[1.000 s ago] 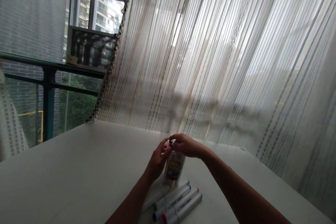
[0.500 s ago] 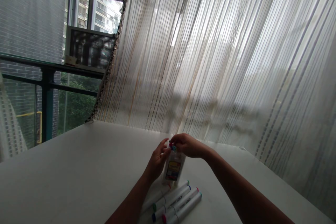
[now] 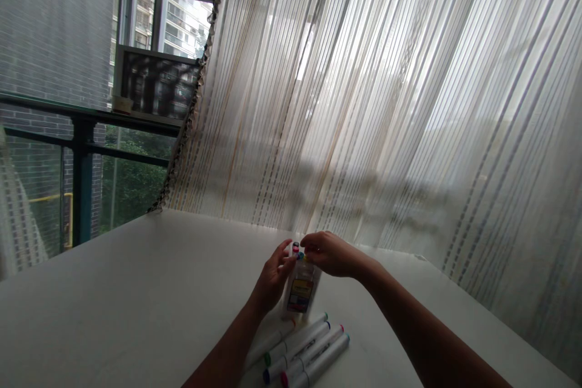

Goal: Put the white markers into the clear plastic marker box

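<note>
A long, sheer white curtain with fine vertical stripes [image 3: 345, 103] hangs across most of the background, its dark scalloped edge slanting down at the left. Past that edge I see a grey-framed window [image 3: 159, 18], a dark green metal railing [image 3: 82, 133] and leafy green foliage [image 3: 136, 163] below it. In front of me spreads a smooth, matte white table [image 3: 136, 291], rather dim in this light.

On the table, ahead of me and a little right of the middle, stands a clear plastic container with a dark and yellow printed label [image 3: 305, 282]. Small round marker caps in dark, red, blue and yellow [image 3: 296, 249] show at its top, between my hands. My left hand [image 3: 273, 279] is curved around the container's upper left side, thumb toward me and fingers reaching up beside the caps, holding it. My right hand [image 3: 331, 253] arches over the top right corner with its fingers bent inward, the tips close to the caps; I cannot tell whether they pinch a marker, as the hand hides it.

Just on my side of the container, five white barrel-shaped markers with coloured ends [image 3: 313, 353] lie slanted side by side on the table, near my left forearm. Their ends show orange, green, blue, pinkish red and teal.
</note>
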Tool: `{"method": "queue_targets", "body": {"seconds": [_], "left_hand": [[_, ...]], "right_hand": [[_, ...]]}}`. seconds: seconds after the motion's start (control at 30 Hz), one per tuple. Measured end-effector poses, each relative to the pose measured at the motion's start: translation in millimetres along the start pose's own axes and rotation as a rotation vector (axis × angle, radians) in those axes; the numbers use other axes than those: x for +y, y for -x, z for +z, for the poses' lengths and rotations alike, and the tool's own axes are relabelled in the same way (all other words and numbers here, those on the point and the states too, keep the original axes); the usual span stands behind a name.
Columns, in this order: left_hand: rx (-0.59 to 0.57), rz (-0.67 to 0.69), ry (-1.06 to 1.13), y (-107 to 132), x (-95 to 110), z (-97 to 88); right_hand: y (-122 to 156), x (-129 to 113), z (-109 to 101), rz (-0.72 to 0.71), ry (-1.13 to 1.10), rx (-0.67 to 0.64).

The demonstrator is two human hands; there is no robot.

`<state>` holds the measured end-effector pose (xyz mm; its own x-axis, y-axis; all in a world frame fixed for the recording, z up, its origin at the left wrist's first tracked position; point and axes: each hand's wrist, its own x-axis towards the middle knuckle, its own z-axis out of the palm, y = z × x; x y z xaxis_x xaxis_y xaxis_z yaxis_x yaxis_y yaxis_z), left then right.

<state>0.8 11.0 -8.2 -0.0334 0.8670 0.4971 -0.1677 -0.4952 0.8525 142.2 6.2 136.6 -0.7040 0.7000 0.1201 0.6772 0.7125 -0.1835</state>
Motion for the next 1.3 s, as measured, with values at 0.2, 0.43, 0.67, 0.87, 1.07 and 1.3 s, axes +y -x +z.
{"method": "queue_targets", "body": {"seconds": [0.2,0.43,0.67,0.87,1.07,1.3], "left_hand": [[-0.008,-0.008,0.02,1.1,1.0,0.9],[-0.002,0.002,0.022,0.6,1.3,1.7],[-0.003,0.003,0.039,0.4,2.5,2.3],[-0.009,0.007,0.051,-0.4,-1.9,1.7],[-0.015,0.005,0.036,0.5,-2.0,1.7],[-0.007,-0.001,0.05,1.2,2.1,3.7]], "right_hand": [[1.0,4.3,1.2,0.05,0.193,-0.02],[-6.3,10.9,10.4,0.072,0.325,0.133],[-11.0,7.1,14.2,0.116,0.327,0.277],[-14.8,3.4,14.7,0.149,0.284,0.342],[-16.4,3.3,19.9,0.106,0.247,0.284],[-13.0,8.8,17.0,0.062,0.197,0.249]]}}
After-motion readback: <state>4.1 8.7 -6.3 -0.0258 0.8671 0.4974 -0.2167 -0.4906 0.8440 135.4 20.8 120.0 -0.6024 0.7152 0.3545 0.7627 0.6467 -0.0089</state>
